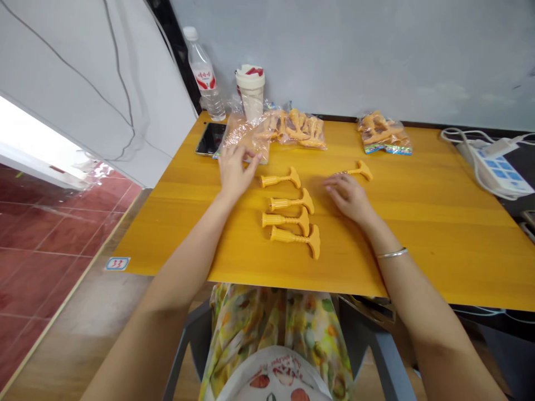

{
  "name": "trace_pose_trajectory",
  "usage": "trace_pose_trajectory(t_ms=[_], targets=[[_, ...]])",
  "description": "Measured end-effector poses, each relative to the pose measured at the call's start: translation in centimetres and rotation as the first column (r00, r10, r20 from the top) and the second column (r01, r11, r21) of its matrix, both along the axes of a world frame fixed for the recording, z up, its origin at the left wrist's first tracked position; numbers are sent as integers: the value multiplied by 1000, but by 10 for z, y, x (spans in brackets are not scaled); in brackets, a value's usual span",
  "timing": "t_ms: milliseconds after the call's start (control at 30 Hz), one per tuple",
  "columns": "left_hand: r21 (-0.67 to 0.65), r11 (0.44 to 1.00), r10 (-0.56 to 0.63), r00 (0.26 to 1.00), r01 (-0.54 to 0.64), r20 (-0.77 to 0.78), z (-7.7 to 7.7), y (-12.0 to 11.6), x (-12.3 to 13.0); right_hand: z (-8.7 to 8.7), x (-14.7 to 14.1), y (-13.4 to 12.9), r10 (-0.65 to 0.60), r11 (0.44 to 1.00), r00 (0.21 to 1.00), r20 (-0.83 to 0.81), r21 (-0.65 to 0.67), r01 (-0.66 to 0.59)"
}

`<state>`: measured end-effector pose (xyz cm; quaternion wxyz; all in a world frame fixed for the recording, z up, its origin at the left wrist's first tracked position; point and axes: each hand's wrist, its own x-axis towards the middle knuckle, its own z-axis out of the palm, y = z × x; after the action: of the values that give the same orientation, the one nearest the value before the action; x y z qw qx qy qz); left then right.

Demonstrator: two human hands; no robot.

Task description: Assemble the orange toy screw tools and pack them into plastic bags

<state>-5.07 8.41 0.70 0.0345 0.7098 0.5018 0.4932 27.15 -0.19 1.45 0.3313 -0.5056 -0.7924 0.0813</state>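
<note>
Two bare hands: left hand (234,171), thumb spread wide, at clear bag (246,132), contact unclear; right hand (349,195), fingers loosely curved, thumb parted. One orange T-handled tool (364,170), spiral-shafted, at the right's one o'clock. Four matching tools (304,220), ribbed barrels, on counter (418,223), eight to nine. Bag between left and cup (251,94), twelve o'clock.

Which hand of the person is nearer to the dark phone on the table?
Left. The left hand is just right of the phone, by the clear plastic bag; the right hand is much farther right, near a single orange piece.
</note>
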Motion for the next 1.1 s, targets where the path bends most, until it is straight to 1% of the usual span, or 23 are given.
trace_pose_trajectory(t_ms=[67,100,167,200,267,333,400,467,533,633,700,800,867,933,967,1100], targets=[[-26,992,121,993,-122,-10,-5,5,-14,-3,23,11,-176,983,984,31,52,175],[-62,986,153,988,-155,-23,-9,7,-19,-6,33,16,-260,964,964,46,66,257],[-146,974,165,985,-171,-51,-18,12,-27,-13,49,24,-390,920,918,76,64,386],[-178,971,152,987,-160,-58,-22,14,-29,-17,55,27,-430,903,898,93,52,427],[-213,970,109,993,-117,-48,-27,18,-32,-23,60,29,-469,882,874,130,17,471],[-239,969,65,998,-63,2,-27,20,-33,-27,62,27,-475,875,865,163,-10,483],[-284,959,17,995,13,102,-23,20,-33,-27,60,24,-471,876,863,184,-15,482],[-323,936,-63,970,139,234,-16,17,-32,-24,59,21,-468,879,861,200,6,477],[-330,897,-171,920,293,353,-8,12,-29,-20,58,20,-481,875,850,216,58,480],[-330,805,-317,827,493,463,4,1,-22,-17,57,19,-513,858,820,253,124,498],[-336,728,-390,764,597,514,11,-6,-17,-17,57,18,-515,854,807,288,97,511],[-341,615,-479,680,711,555,18,-14,-13,-18,57,17,-513,845,796,321,28,533],[-336,575,-504,646,746,572,20,-17,-11,-19,57,16,-512,845,795,325,21,535],[-332,569,-509,640,752,576,22,-20,-9,-20,57,16,-501,854,801,328,39,519],[-331,579,-510,648,745,566,22,-21,-7,-21,55,17,-493,861,804,332,52,506],[-320,649,-531,712,690,459,26,-29,3,-17,42,13,-478,875,820,315,90,475]])
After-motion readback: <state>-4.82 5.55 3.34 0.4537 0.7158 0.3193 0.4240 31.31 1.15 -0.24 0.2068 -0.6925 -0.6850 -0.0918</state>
